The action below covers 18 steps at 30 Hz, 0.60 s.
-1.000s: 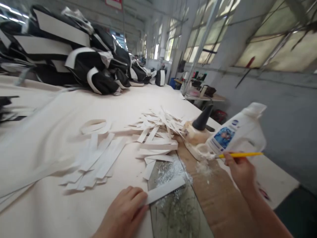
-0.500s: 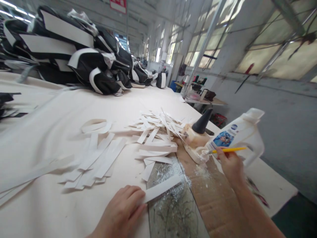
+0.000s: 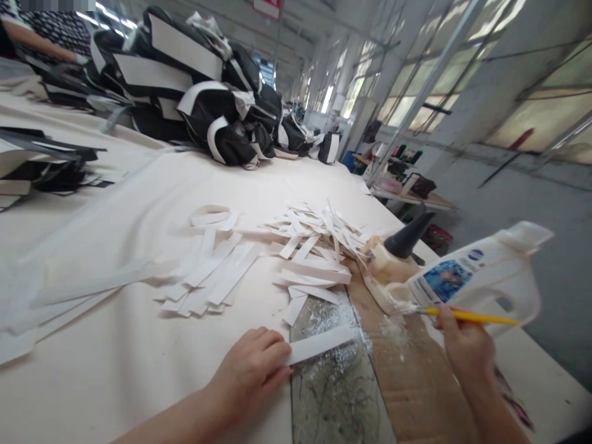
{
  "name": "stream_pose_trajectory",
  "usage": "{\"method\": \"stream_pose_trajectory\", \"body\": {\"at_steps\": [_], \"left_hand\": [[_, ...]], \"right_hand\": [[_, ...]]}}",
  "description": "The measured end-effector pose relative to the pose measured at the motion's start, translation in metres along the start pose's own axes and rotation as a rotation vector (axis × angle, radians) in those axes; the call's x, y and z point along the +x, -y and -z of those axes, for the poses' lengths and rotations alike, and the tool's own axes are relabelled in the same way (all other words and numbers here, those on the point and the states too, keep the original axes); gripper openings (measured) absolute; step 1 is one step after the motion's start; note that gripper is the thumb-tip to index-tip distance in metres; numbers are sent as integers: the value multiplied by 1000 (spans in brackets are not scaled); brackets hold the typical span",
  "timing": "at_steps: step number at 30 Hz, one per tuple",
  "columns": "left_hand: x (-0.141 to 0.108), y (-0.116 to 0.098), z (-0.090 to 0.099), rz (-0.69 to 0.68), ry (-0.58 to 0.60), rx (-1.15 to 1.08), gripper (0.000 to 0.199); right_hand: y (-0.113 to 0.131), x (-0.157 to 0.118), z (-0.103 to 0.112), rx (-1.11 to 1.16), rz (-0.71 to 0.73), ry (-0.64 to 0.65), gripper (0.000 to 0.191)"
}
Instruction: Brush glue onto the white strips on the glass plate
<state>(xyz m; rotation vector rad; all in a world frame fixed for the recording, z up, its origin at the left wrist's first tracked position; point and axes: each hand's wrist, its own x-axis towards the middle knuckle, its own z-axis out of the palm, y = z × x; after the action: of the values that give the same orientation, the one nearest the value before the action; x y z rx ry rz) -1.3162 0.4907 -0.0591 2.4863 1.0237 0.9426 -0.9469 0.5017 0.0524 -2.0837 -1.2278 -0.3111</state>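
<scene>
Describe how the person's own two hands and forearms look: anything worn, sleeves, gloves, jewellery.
Both are bare. The left hand wears no glove, and its forearm shows no sleeve as far as the picture's lower edge. The right hand is also ungloved, with a bare forearm running off the bottom right. No ring, watch or bracelet shows on either one. The fingers look unmarked; fine detail such as nails is too blurred to tell.

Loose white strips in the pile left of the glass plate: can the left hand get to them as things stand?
Probably yes. The left hand rests on one strip at the glass plate; the loose strips lie just ahead on open cloth, nothing between, though it would have to let go first.
</scene>
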Motion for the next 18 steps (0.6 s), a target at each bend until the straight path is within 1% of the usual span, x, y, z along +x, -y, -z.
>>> {"method": "stream_pose_trajectory", "body": {"at_steps": [2,4,6,9,11,12,13,15,18], "left_hand": [[0,0,-1,2,2,3,12],[0,1,-1,1,6,8,12],[0,1,-2,0,10,15,11],[0,1,-2,2,19,23,11],[-1,1,-2,4,27,37,10],[-1,0,-2,3,30,45,10],[-1,0,-2,3,34,52,10],[-1,-1,-1,12,50,55,9],[0,-1,0,33,83,39,9]], "right_hand": [[9,-7,-1,26,16,44,41],[23,-22,-5,133,86,97,39],[45,-47,-11,319,211,200,36],[82,-90,-26,525,430,429,23],[99,-110,-37,567,577,537,15],[103,-115,-42,559,623,574,12],[104,-115,-46,536,642,600,11],[94,-104,-50,465,616,601,13],[66,-68,-47,339,528,496,21]]}}
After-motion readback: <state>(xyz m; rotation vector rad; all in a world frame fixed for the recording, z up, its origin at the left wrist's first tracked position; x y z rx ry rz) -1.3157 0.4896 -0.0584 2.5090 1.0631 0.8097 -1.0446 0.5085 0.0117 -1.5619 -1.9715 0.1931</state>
